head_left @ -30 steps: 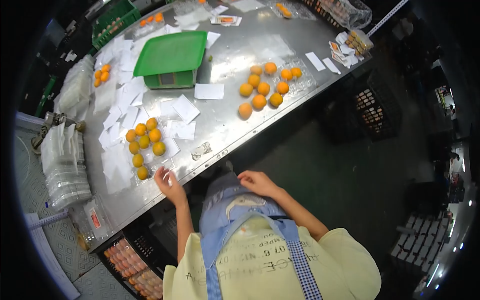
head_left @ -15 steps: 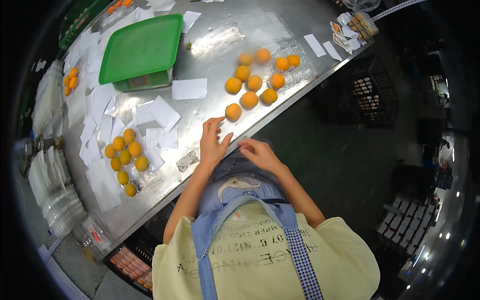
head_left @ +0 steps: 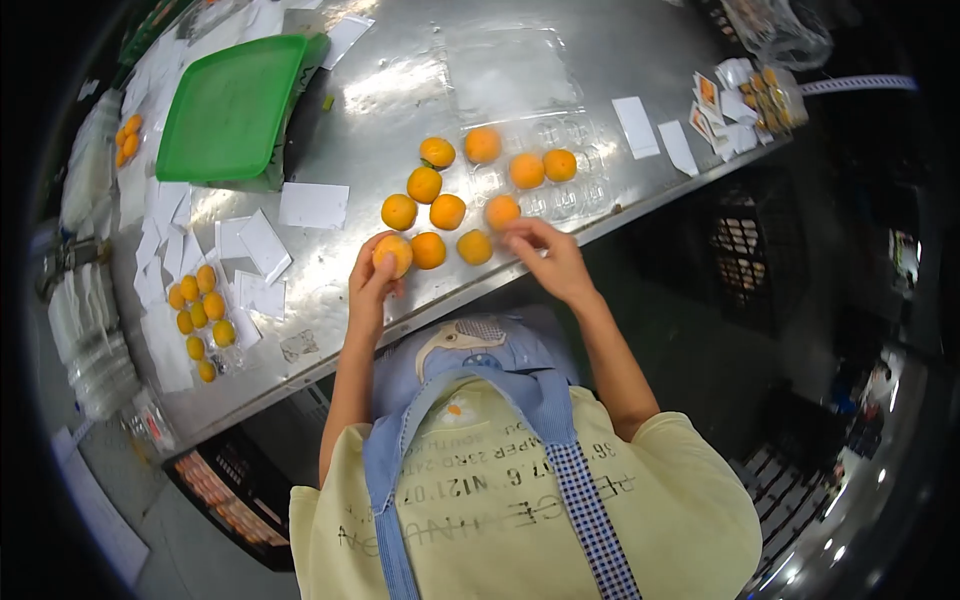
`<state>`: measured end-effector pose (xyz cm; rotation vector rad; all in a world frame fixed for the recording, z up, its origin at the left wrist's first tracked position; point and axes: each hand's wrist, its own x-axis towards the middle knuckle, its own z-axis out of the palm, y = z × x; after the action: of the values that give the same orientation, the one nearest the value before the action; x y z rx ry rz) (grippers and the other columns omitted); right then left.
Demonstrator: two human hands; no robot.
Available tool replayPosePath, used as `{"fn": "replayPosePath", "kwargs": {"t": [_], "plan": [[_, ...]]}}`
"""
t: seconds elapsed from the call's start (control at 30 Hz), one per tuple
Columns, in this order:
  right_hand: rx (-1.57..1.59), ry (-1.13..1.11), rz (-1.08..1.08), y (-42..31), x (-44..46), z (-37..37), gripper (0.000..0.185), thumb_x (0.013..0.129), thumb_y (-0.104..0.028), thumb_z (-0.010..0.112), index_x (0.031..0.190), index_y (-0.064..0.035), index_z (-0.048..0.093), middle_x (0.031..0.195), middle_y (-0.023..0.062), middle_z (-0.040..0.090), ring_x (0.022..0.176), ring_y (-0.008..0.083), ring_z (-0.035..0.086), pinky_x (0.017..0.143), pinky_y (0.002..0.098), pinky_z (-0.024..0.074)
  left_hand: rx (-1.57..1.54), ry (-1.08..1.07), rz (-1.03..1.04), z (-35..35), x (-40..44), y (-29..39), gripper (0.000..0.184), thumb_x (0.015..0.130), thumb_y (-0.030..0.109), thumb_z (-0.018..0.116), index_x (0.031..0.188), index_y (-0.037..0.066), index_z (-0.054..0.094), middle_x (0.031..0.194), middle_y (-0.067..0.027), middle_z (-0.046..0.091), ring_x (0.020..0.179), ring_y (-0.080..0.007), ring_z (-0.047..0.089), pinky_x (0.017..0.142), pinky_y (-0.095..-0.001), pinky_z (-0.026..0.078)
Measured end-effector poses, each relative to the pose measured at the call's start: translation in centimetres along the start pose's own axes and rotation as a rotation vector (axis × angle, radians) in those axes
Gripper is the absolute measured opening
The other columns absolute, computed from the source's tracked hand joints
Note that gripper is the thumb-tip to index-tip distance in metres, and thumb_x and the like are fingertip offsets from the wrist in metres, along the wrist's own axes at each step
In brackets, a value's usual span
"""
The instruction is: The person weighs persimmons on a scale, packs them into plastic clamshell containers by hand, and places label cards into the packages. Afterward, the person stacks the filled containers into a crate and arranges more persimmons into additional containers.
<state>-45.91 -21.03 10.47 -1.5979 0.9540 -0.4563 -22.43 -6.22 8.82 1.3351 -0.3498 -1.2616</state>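
Note:
My left hand (head_left: pixel 370 278) is closed round a round orange fruit (head_left: pixel 393 257) at the near edge of the metal table. My right hand (head_left: pixel 552 262) has its thumb and fingers apart, fingertips at the lower edge of another orange fruit (head_left: pixel 502 211). That fruit sits at the near left corner of a clear plastic tray (head_left: pixel 572 203). Two more fruits (head_left: pixel 543 167) rest farther back in the tray. Several loose fruits (head_left: pixel 447 211) lie on the metal between my hands and beyond them.
A green lid (head_left: pixel 235 105) tops a box at the back left. White paper slips (head_left: pixel 314 205) lie scattered nearby. Another clear tray of fruit (head_left: pixel 207 312) stands left. Cards and a filled pack (head_left: pixel 772 100) sit at the right. Dark crates (head_left: pixel 745 240) stand beyond the table edge.
My left hand has taken hold of the nearest left fruit. My right hand has moved from the table edge to the tray's front left fruit. The camera view has shifted.

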Motion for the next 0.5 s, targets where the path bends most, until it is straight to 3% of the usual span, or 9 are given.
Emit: {"fn": "replayPosePath", "kwargs": {"t": [0.03, 0.13, 0.17, 0.27, 0.3, 0.4, 0.43, 0.5], "plan": [[0.042, -0.024, -0.002, 0.3, 1.0, -1.3, 0.023, 0.089, -0.013, 0.061, 0.111, -0.0027, 0.063, 0.095, 0.0074, 0.069, 0.088, 0.0128, 0.064, 0.079, 0.0256, 0.0492, -0.109, -0.009, 0.000, 2.5, -0.1, 0.9, 0.050, 0.096, 0.046, 0.044, 0.123, 0.005, 0.050, 0.097, -0.0062, 0.059, 0.063, -0.0089, 0.048, 0.049, -0.0198, 0.036], [0.072, -0.124, -0.020, 0.0, 3.6, -3.9, 0.029, 0.087, -0.014, 0.065, 0.114, -0.0043, 0.061, 0.097, 0.0063, 0.067, 0.085, 0.0136, 0.063, 0.078, 0.0254, 0.0485, -0.447, -0.184, -0.177, 6.9, 0.5, 1.5, 0.058, 0.097, 0.056, 0.034, 0.119, 0.004, 0.051, 0.091, -0.0053, 0.057, 0.060, -0.0094, 0.045, 0.046, -0.0207, 0.032], [0.090, -0.189, -0.053, -0.7, 4.1, -4.3, 0.032, 0.085, -0.015, 0.067, 0.115, -0.0049, 0.061, 0.099, 0.0062, 0.066, 0.086, 0.0141, 0.062, 0.078, 0.0257, 0.0484, -0.429, -0.176, -0.190, 8.4, 0.8, 1.4, 0.062, 0.096, 0.060, 0.028, 0.115, 0.006, 0.051, 0.086, -0.0040, 0.054, 0.058, -0.0095, 0.043, 0.044, -0.0216, 0.029], [0.066, -0.378, -0.164, -3.5, 5.5, -5.4, 0.043, 0.080, -0.020, 0.072, 0.119, -0.0067, 0.058, 0.103, 0.0061, 0.063, 0.089, 0.0159, 0.060, 0.078, 0.0268, 0.0480, -0.270, -0.134, -0.136, 11.9, 1.8, 0.3, 0.060, 0.097, 0.059, 0.026, 0.118, 0.007, 0.049, 0.083, -0.0023, 0.053, 0.056, -0.0087, 0.041, 0.044, -0.0215, 0.029], [0.016, -0.441, -0.209, -4.4, 5.8, -5.6, 0.046, 0.078, -0.021, 0.074, 0.120, -0.0074, 0.058, 0.104, 0.0062, 0.062, 0.090, 0.0167, 0.059, 0.078, 0.0274, 0.0479, -0.200, -0.027, -0.105, 13.7, 1.9, 0.5, 0.051, 0.099, 0.052, 0.030, 0.120, 0.008, 0.047, 0.081, -0.0010, 0.051, 0.053, -0.0079, 0.039, 0.045, -0.0207, 0.030], [-0.109, -0.507, -0.356, -3.7, 6.9, -6.6, 0.054, 0.073, -0.027, 0.078, 0.121, -0.0094, 0.057, 0.109, 0.0079, 0.061, 0.100, 0.0194, 0.057, 0.080, 0.0289, 0.0479, 0.012, 0.022, -0.009, 16.4, 2.3, -0.3, 0.043, 0.101, 0.044, 0.035, 0.124, 0.009, 0.044, 0.084, -0.0007, 0.053, 0.055, -0.0061, 0.041, 0.047, -0.0196, 0.032], [-0.125, -0.495, -0.377, -2.8, 7.3, -7.3, 0.055, 0.074, -0.027, 0.078, 0.121, -0.0094, 0.057, 0.110, 0.0080, 0.061, 0.101, 0.0197, 0.057, 0.080, 0.0287, 0.0478, -0.016, 0.027, -0.051, 16.6, 2.4, 0.1, 0.039, 0.098, 0.036, 0.047, 0.126, 0.009, 0.045, 0.087, -0.0049, 0.056, 0.065, -0.0115, 0.050, 0.056, -0.0239, 0.040], [-0.152, -0.447, -0.307, -1.8, 9.2, -9.9, 0.053, 0.075, -0.026, 0.077, 0.120, -0.0091, 0.057, 0.113, 0.0082, 0.061, 0.101, 0.0190, 0.059, 0.081, 0.0286, 0.0480, 0.481, 0.255, 0.264, 16.9, 4.5, -0.1, 0.040, 0.094, 0.034, 0.052, 0.126, 0.010, 0.047, 0.090, -0.0090, 0.057, 0.078, -0.0186, 0.054, 0.067, -0.0300, 0.043]]}}
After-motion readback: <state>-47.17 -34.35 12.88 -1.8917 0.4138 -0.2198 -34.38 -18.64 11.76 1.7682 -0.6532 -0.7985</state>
